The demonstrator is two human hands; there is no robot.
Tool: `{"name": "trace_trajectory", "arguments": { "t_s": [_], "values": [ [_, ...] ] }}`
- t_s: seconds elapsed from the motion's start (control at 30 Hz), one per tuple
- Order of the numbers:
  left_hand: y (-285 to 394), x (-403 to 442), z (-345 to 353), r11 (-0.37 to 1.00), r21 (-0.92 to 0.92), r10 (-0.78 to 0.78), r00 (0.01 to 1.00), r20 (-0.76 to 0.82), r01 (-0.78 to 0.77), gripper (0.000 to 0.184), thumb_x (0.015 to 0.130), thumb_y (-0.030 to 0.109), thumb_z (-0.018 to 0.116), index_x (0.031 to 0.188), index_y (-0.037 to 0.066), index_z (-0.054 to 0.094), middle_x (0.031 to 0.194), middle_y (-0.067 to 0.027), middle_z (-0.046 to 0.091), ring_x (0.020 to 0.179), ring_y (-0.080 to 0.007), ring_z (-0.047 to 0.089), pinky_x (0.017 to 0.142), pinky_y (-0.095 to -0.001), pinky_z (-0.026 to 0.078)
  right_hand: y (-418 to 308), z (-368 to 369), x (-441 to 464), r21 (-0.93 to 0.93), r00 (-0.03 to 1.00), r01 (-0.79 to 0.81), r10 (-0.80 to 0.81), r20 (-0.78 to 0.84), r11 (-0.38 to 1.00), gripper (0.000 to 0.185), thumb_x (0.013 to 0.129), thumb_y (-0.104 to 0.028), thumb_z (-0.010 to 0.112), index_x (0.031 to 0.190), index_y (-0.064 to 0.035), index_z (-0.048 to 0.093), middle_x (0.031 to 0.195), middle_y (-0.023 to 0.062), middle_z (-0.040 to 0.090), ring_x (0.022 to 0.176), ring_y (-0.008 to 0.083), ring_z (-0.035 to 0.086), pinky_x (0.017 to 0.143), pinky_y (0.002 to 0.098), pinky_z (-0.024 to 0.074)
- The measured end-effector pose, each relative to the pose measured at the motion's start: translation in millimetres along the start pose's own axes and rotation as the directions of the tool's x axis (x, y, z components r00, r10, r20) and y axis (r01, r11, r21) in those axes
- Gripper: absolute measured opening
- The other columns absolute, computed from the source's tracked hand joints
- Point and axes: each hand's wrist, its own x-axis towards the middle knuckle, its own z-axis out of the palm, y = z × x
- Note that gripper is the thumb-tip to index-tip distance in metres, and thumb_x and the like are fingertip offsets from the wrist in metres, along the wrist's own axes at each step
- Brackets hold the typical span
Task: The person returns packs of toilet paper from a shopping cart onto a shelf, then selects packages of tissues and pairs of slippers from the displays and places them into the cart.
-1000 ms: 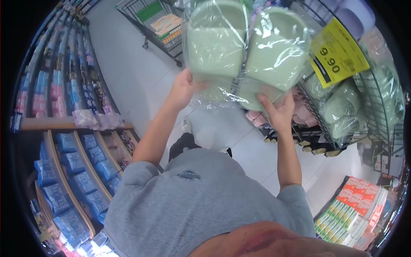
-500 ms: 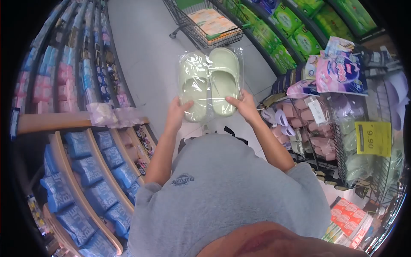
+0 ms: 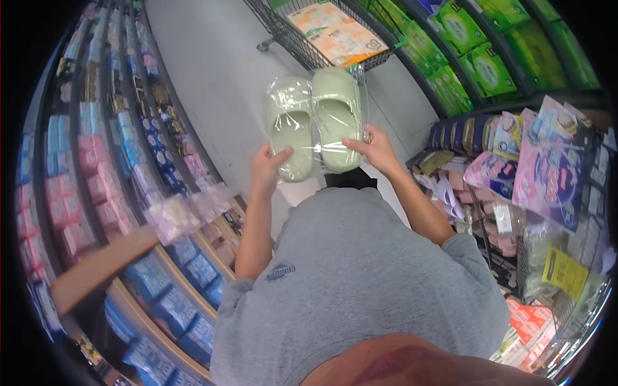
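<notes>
"What's the biggest thing near you?"

"Shelving (image 3: 103, 267), curving down my left, with pink packs (image 3: 64, 193) and blue packs (image 3: 170, 305) on it."

"And then?"

"A wire rack (image 3: 523, 267) on my right, and a shopping cart (image 3: 273, 29) ahead, carrying orange-and-white packages (image 3: 347, 38)."

"Where are the slippers?"

"The pale green slippers (image 3: 322, 125) are out in front of my chest, side by side in a clear bag (image 3: 363, 96), their heel ends toward me. In my view they sit just below the cart."

"How's your grip?"

"Narrow on both sides. My left hand (image 3: 265, 170) pinches the bagged heel on the left, and my right hand (image 3: 378, 153) pinches the other, thumbs on top. I can't tell how the fingers lie underneath."

"Anything smaller?"

"A yellow price tag (image 3: 565, 273), over at the rack, tilted."
</notes>
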Motion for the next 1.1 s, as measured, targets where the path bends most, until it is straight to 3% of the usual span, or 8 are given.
{"name": "trace_trajectory", "arguments": {
  "t_s": [0.17, 0.3, 0.47, 0.6, 0.73, 0.9, 0.97, 1.1],
  "values": [
    [54.8, 112.0, 0.9, 0.988, 0.151, -0.02, 1.0, 0.023, 0.017, 0.034, 0.078, 0.007, 0.068, 0.108, -0.004, 0.058, 0.095, -0.0117, 0.066, 0.08, -0.0177, 0.065, 0.074, -0.0296, 0.052, -27.5, -2.6, 108.7, 0.019, 0.999, -0.042, 0.042, -0.001, 0.999, 0.041, 0.077, -0.019, 0.077, 0.102, 0.0069, 0.057, 0.088, 0.0097, 0.066, 0.072, 0.0117, 0.061, 0.063, 0.0258, 0.0498],
    [139.9, 209.4, 12.9, 0.971, 0.229, -0.077, 0.997, 0.026, 0.069, 0.038, 0.077, 0.009, 0.07, 0.109, -0.005, 0.056, 0.094, -0.0127, 0.065, 0.08, -0.0188, 0.065, 0.071, -0.0312, 0.053, -77.4, -5.2, 212.7, 0.036, 0.993, 0.117, -0.117, 0.011, 0.992, 0.041, 0.078, -0.02, 0.075, 0.103, 0.0072, 0.059, 0.091, 0.0101, 0.066, 0.077, 0.0123, 0.062, 0.067, 0.0268, 0.0507],
    [214.9, 301.6, 48.0, 0.976, 0.17, 0.124, 0.99, 0.066, -0.134, 0.034, 0.077, 0.007, 0.07, 0.106, -0.005, 0.056, 0.094, -0.014, 0.065, 0.08, -0.0194, 0.066, 0.07, -0.0311, 0.053, -149.8, -17.3, 308.3, -0.056, 0.998, 0.061, -0.062, -0.022, 0.997, 0.048, 0.077, -0.023, 0.075, 0.108, 0.0079, 0.056, 0.094, 0.0133, 0.066, 0.08, 0.0153, 0.064, 0.07, 0.0278, 0.0512],
    [215.7, 372.7, 53.8, 0.97, 0.211, 0.098, 0.989, 0.113, -0.121, 0.036, 0.077, 0.005, 0.069, 0.108, -0.004, 0.053, 0.096, -0.014, 0.065, 0.08, -0.0199, 0.066, 0.07, -0.0313, 0.053, -149.7, -33.1, 373.9, 0.019, 0.988, 0.133, -0.131, -0.084, 0.991, 0.049, 0.077, -0.026, 0.075, 0.109, 0.0076, 0.056, 0.095, 0.015, 0.066, 0.082, 0.0163, 0.065, 0.069, 0.0278, 0.0519],
    [202.0, 446.4, 65.1, 0.969, 0.233, -0.114, 0.984, 0.134, 0.08, 0.034, 0.08, 0.009, 0.069, 0.108, -0.004, 0.054, 0.097, -0.0133, 0.065, 0.081, -0.0191, 0.065, 0.073, -0.0312, 0.053, -124.1, -67.3, 444.9, -0.08, 0.983, -0.143, 0.132, -0.132, 0.987, 0.047, 0.077, -0.025, 0.075, 0.107, 0.0068, 0.059, 0.095, 0.0136, 0.067, 0.079, 0.0177, 0.065, 0.069, 0.0277, 0.0515],
    [186.2, 554.1, 81.8, 0.907, 0.311, -0.35, 0.92, 0.178, 0.285, 0.033, 0.083, 0.012, 0.068, 0.107, -0.006, 0.055, 0.098, -0.0139, 0.064, 0.085, -0.0199, 0.065, 0.074, -0.0338, 0.054, -117.5, -110.9, 537.6, 0.044, 0.941, -0.319, 0.322, -0.102, 0.947, 0.046, 0.076, -0.023, 0.074, 0.11, 0.004, 0.06, 0.096, 0.0129, 0.066, 0.079, 0.0181, 0.064, 0.07, 0.0284, 0.0499],
    [179.0, 597.5, 85.7, 0.871, 0.204, -0.491, 0.811, 0.318, 0.448, 0.031, 0.082, 0.011, 0.067, 0.106, -0.006, 0.057, 0.099, -0.014, 0.064, 0.085, -0.0208, 0.065, 0.075, -0.0339, 0.054, -125.7, -127.4, 574.6, -0.118, 0.893, -0.448, 0.448, -0.033, 0.886, 0.049, 0.078, -0.025, 0.071, 0.115, 0.0043, 0.057, 0.105, 0.0139, 0.064, 0.094, 0.0213, 0.062, 0.084, 0.0336, 0.0472],
    [163.5, 677.8, 87.4, 0.721, 0.283, -0.691, 0.686, 0.226, 0.633, 0.03, 0.081, 0.01, 0.066, 0.108, -0.001, 0.058, 0.101, -0.0115, 0.064, 0.091, -0.021, 0.064, 0.079, -0.0343, 0.053, -122.2, -134.5, 656.1, -0.444, 0.796, -0.596, 0.566, -0.215, 0.669, 0.055, 0.075, -0.03, 0.073, 0.112, 0.0073, 0.059, 0.105, 0.0174, 0.063, 0.095, 0.0263, 0.061, 0.084, 0.0356, 0.0466]
  ]
}}
